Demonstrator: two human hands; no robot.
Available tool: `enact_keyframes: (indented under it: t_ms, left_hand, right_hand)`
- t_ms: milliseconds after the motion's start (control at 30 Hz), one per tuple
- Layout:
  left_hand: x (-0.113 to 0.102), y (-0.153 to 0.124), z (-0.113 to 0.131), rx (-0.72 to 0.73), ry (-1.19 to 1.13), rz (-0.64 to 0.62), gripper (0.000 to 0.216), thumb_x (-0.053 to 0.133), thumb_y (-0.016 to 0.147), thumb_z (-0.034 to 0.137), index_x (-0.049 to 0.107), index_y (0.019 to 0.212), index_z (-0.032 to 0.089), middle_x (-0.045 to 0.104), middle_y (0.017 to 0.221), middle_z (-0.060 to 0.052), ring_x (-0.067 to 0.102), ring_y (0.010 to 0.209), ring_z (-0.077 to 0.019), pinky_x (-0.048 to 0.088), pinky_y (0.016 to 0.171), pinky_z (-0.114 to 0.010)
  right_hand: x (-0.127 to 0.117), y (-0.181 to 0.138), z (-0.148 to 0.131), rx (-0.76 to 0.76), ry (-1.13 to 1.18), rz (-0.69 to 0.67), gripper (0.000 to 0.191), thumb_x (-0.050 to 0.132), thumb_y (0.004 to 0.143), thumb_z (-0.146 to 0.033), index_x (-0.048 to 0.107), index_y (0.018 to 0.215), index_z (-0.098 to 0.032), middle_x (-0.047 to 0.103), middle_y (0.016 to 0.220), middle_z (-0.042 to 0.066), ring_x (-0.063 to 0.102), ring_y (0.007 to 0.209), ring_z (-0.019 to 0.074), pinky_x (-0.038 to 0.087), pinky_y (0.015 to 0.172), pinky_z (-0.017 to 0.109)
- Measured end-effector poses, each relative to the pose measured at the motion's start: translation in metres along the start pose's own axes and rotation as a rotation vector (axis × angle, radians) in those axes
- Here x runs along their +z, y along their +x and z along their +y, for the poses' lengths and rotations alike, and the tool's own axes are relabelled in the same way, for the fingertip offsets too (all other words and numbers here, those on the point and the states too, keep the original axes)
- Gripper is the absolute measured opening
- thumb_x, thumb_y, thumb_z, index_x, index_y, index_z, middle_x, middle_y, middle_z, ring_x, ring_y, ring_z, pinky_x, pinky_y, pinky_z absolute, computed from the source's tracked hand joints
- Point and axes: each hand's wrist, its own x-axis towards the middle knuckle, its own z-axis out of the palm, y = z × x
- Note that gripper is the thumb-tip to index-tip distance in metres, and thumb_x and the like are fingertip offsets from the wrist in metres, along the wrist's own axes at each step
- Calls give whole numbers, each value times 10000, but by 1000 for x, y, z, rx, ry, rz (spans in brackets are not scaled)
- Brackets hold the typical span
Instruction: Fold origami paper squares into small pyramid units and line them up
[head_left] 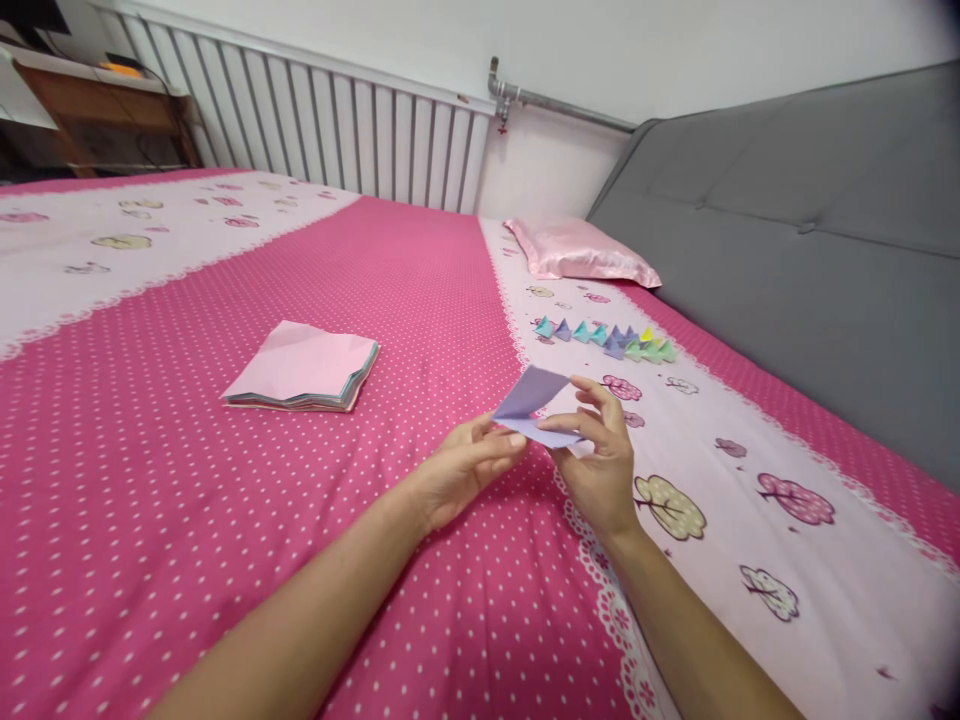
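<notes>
Between both hands, above the bed, is a folded sheet of purple paper [534,392], its two halves spread apart like an opened card. My left hand [474,462] pinches its left lower edge between thumb and fingers. On the other side, my right hand [596,455] grips the lower flap, with some fingers in the gap between the halves. A stack of paper sheets [304,362], pink on top, lies on the bed to the left. Beyond my right hand sit several small folded paper pieces [615,342] in blue, purple, green and yellow.
A pink dotted bedsheet [420,300] with pale printed bands covers the bed. A pink satin pillow [581,250] rests by the grey padded headboard [795,210]. Behind are a white radiator [322,115], a metal pipe [570,107] and a wooden desk [112,100].
</notes>
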Motion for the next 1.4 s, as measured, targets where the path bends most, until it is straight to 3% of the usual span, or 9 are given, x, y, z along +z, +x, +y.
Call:
enact_keyframes:
  t_ms: [133, 300, 533, 733, 900, 1000, 1100, 1267, 1400]
  left_hand:
    - [-1, 0, 1, -3, -57, 6, 353, 651, 718, 157, 604, 1067, 129, 614, 1124, -109, 597, 946, -164, 444, 854, -265]
    - [-2, 6, -3, 55, -130, 226, 226, 587, 773, 127, 614, 997, 123, 646, 1065, -90, 619, 896, -153, 481, 845, -268]
    - [-2, 8, 2, 54, -249, 297, 184, 481, 844, 136, 596, 980, 88, 663, 994, -98, 638, 859, -154, 501, 857, -284]
    - [-5, 9, 1, 67, -270, 266, 194, 480, 848, 148, 586, 997, 84, 657, 995, -110, 640, 855, -158, 514, 838, -277]
    - [-6, 8, 1, 42, -230, 241, 212, 494, 844, 176, 586, 1017, 93, 652, 1022, -119, 642, 850, -161, 528, 787, -266]
    - [-6, 4, 1, 24, -178, 146, 256, 557, 811, 210, 599, 1041, 108, 645, 1053, -119, 634, 894, -171, 515, 810, -272]
    - [-7, 3, -1, 34, -87, 35, 316, 659, 716, 141, 620, 1028, 104, 638, 1079, -113, 615, 943, -160, 479, 855, -239]
    - [-8, 4, -6, 36, -41, 30, 267, 655, 725, 152, 640, 989, 122, 656, 1044, -91, 620, 918, -132, 473, 858, -234]
    - [-7, 5, -7, 39, -19, 36, 254, 658, 726, 177, 649, 976, 135, 671, 1008, -79, 618, 937, -139, 475, 855, -234]
  right_hand:
    - [0, 0, -1, 12, -14, -24, 98, 669, 687, -202, 699, 737, -280, 424, 1294, 16, 426, 1140, 262, 373, 919, 500]
    - [1, 0, -3, 1, -2, -89, 180, 681, 665, -183, 703, 800, -300, 404, 1311, 14, 411, 1160, 270, 385, 916, 504]
    - [2, -2, -4, 12, 26, -195, 305, 611, 686, -83, 698, 849, -326, 376, 1354, -19, 378, 1208, 243, 403, 935, 471]
    - [3, -3, -2, 52, 68, -252, 300, 658, 666, -119, 694, 882, -325, 385, 1360, -8, 402, 1191, 235, 389, 957, 474]
    - [3, -1, -1, 79, 136, -254, 175, 677, 694, -224, 705, 851, -295, 459, 1300, 26, 464, 1135, 229, 412, 934, 446]
    - [3, 1, -3, 96, 152, -214, 138, 648, 735, -297, 706, 857, -266, 542, 1193, 54, 523, 1057, 215, 418, 922, 424]
    - [3, 1, -5, 130, 138, -149, 145, 628, 754, -329, 705, 824, -228, 601, 1057, 69, 548, 1018, 215, 425, 898, 396]
    - [6, -4, -8, 253, 184, -87, 158, 659, 720, -327, 629, 774, -182, 614, 830, 25, 589, 788, 168, 469, 732, 310]
    - [8, -5, -10, 392, 354, -27, 312, 721, 653, -292, 510, 864, -201, 585, 737, -28, 586, 668, 130, 471, 615, 252]
